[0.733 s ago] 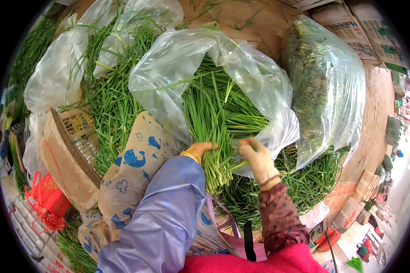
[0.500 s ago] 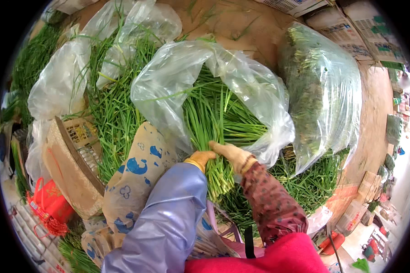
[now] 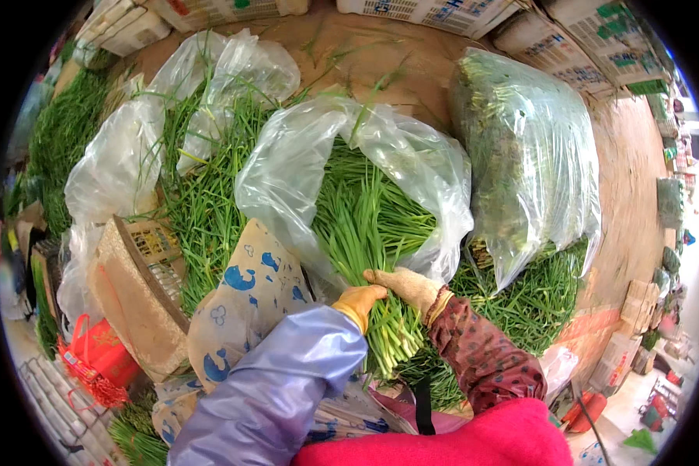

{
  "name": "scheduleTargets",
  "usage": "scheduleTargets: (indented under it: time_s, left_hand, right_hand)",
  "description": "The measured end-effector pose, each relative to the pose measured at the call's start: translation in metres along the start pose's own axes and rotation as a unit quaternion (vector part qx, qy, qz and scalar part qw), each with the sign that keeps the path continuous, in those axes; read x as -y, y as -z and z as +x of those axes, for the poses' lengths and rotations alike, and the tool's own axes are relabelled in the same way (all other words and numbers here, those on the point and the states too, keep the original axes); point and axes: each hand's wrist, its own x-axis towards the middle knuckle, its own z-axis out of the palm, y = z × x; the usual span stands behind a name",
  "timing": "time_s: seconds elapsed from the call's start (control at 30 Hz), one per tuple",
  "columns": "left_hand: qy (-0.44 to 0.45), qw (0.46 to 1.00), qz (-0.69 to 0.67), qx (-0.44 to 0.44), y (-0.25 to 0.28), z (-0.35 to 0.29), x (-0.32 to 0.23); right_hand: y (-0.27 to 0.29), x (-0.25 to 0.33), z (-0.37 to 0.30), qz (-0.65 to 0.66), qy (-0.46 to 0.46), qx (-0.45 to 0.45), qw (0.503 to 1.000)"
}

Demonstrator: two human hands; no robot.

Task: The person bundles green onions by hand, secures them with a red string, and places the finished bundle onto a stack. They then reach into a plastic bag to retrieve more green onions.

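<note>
Both my gloved hands grip one bundle of garlic chives [image 3: 353,237] where the green leaves meet the pale cut ends. My left hand [image 3: 359,301], in a yellow-orange glove, is closed on the bundle's left side. On the opposite side my right hand [image 3: 408,287], in a cream glove, is closed around it, thumb across the top. The pale ends point toward me; the leaves reach into the mouth of a clear plastic bag [image 3: 283,151]. More chives [image 3: 404,213] lie inside that bag. My palms and some fingertips are hidden.
A full clear bag of chives [image 3: 524,155] stands at the right. Loose chives [image 3: 217,194] and crumpled plastic [image 3: 116,167] lie left. A tan box [image 3: 136,299], a red bag [image 3: 97,353] and whale-printed cloth [image 3: 237,326] are nearer me. Printed boxes [image 3: 435,12] line the far side.
My hands and the bundle sit slightly lower and further right in view. The whole view has shifted, showing more boxes at the far side. Both hands still grip the bundle.
</note>
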Motion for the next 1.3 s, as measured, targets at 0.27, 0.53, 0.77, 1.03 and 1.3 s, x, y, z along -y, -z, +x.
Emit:
scheduleTargets:
  time_s: [0.27,0.53,0.77,1.03,1.3]
  left_hand:
    - [-0.093,0.982,-0.154,0.050,0.016,-0.065,0.027]
    - [-0.095,0.984,0.009,0.151,0.032,-0.084,0.010]
    - [-0.152,0.971,-0.123,0.140,0.053,-0.066,-0.017]
    - [-0.024,0.976,-0.214,0.038,0.060,-0.045,-0.035]
    - [-0.183,0.979,-0.087,0.034,0.079,-0.023,-0.028]
  right_hand:
    - [-0.040,-0.013,-0.030,-0.004,0.134,0.052,0.990]
    - [-0.043,-0.011,-0.051,-0.037,0.168,0.017,0.985]
    - [-0.063,0.008,-0.063,-0.317,0.173,-0.102,0.927]
    - [-0.097,0.032,-0.069,-0.487,0.097,-0.104,0.862]
    - [-0.018,0.095,-0.040,-0.275,0.151,-0.113,0.943]
